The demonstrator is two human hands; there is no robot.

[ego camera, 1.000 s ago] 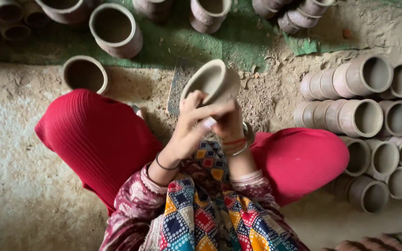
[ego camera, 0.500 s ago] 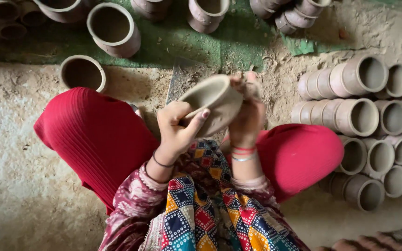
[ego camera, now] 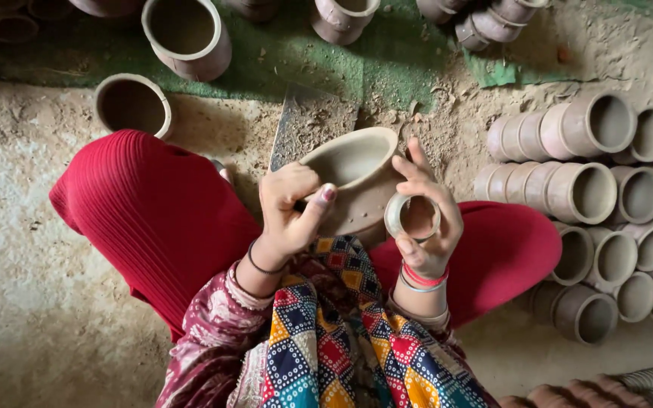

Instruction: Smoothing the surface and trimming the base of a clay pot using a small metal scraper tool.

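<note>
Left hand [ego camera: 289,215] grips one bowl [ego camera: 349,159], right hand [ego camera: 425,219] one, perhaps clay, ring [ego camera: 413,217].

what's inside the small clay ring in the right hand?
The small round clay ring in the right hand shows only a hollow, reddish-brown inside. The far end is covered by the palm, so open or closed is unclear.

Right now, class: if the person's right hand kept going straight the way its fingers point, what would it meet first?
The right hand, holding a small clay ring, points up and slightly left. Its fingertips already sit beside the clay bowl, so the bowl's rim likely comes first, though depth is unclear.
</note>
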